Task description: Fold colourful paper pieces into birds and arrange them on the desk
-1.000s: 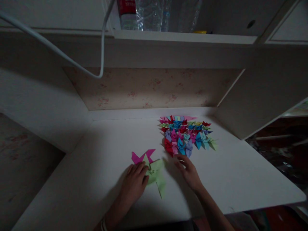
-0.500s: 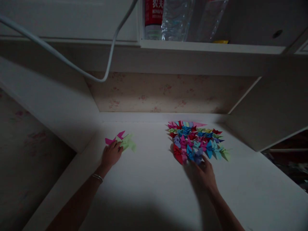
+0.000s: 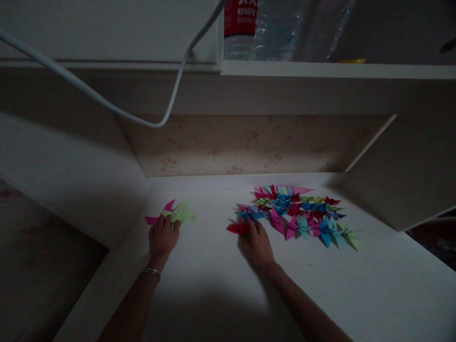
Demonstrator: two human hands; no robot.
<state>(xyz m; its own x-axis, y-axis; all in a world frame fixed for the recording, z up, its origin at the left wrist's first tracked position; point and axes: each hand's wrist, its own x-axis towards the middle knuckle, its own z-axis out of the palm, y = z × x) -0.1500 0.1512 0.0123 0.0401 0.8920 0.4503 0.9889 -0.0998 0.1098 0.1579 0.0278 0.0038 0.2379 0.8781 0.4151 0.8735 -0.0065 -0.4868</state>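
Folded paper cranes lie on the white tabletop in two places. At the left, my left hand (image 3: 164,237) has its fingers bent and closed over a light-green paper crane (image 3: 183,212) and a magenta paper crane (image 3: 154,220). My right hand (image 3: 258,243) is closed on a few paper cranes at the near left side of the larger group. A red paper crane (image 3: 238,229) and a blue paper crane (image 3: 253,213) show around its fingertips. Rows of many-coloured paper cranes (image 3: 303,225) lie just to its right. My fingers partly hide the cranes they touch.
A white desk surface (image 3: 210,266) sits inside a nook with side panels and a floral back wall (image 3: 228,147). Overhead, a shelf (image 3: 306,69) holds a red-labelled bottle (image 3: 240,21) and clear plastic bottles (image 3: 280,31). A white cable (image 3: 153,124) hangs in front.
My right hand has moved left, and the red and blue cranes under it have come away from the coloured rows. My left hand stays on the green and magenta cranes. The view has shifted slightly.
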